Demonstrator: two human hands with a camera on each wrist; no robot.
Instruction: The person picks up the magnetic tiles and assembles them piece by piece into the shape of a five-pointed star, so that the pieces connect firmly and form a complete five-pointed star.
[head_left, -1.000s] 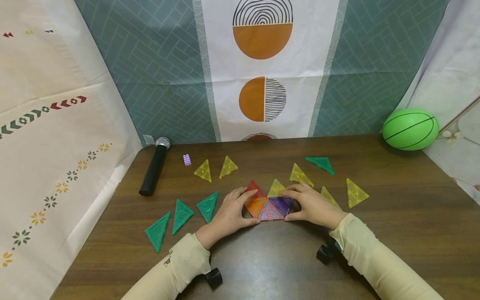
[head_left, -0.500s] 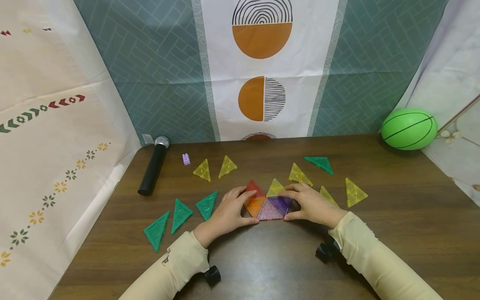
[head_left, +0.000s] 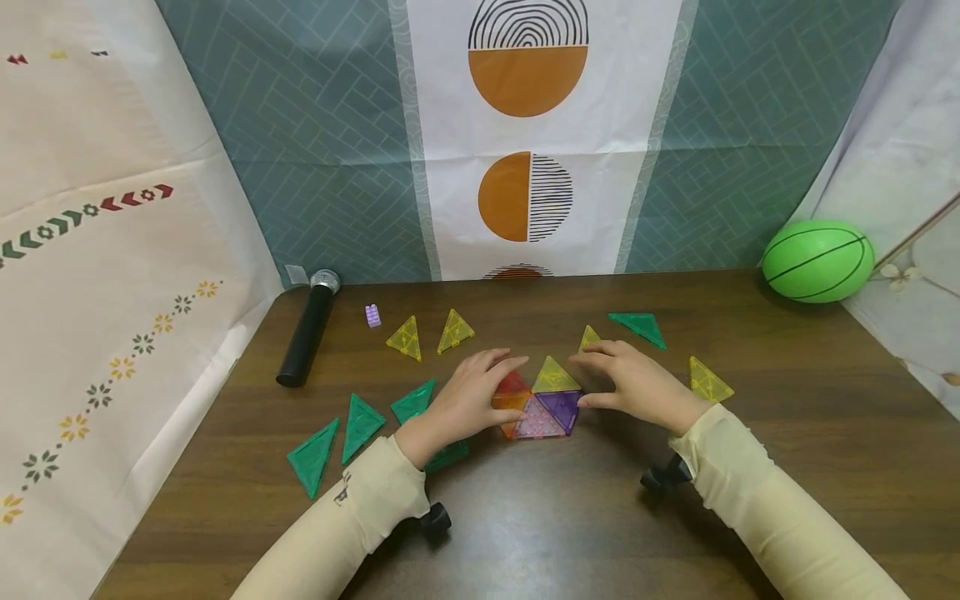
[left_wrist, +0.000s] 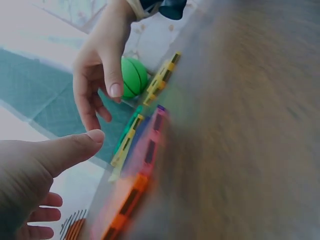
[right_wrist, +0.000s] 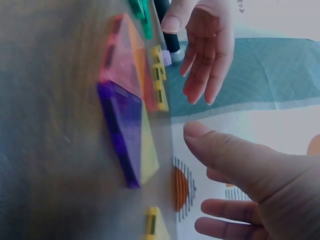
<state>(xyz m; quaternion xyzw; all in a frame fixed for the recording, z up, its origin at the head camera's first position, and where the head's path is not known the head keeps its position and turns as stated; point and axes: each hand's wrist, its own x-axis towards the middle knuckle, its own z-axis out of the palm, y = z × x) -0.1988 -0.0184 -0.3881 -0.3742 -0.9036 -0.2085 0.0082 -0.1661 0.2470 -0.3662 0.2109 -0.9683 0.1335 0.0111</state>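
A fan of joined translucent triangle tiles lies flat on the table: red [head_left: 513, 383], orange [head_left: 508, 402], pink [head_left: 540, 420], purple [head_left: 560, 407] and yellow [head_left: 553, 375]. My left hand [head_left: 467, 398] hovers over its left side, thumb and fingers spread, hiding part of the red and orange tiles. Just right of the purple tile, my right hand [head_left: 647, 385] hangs with fingers apart and holds nothing. Both wrist views show the palms raised above the tiles. In the left wrist view the pink tile [left_wrist: 150, 137] stands out between the hands.
Loose green triangles [head_left: 363, 427] lie left, one partly under the left wrist. Yellow triangles [head_left: 406, 338] are scattered behind and at right, with another green triangle [head_left: 639, 328]. A microphone [head_left: 306, 337], a small purple brick [head_left: 372, 315] and a green ball [head_left: 819, 261] sit at the back.
Both hands have let go of the tile fan and lifted. The left hand moved up and right over the fan; the right hand drew away to the right. The tiles stay together.
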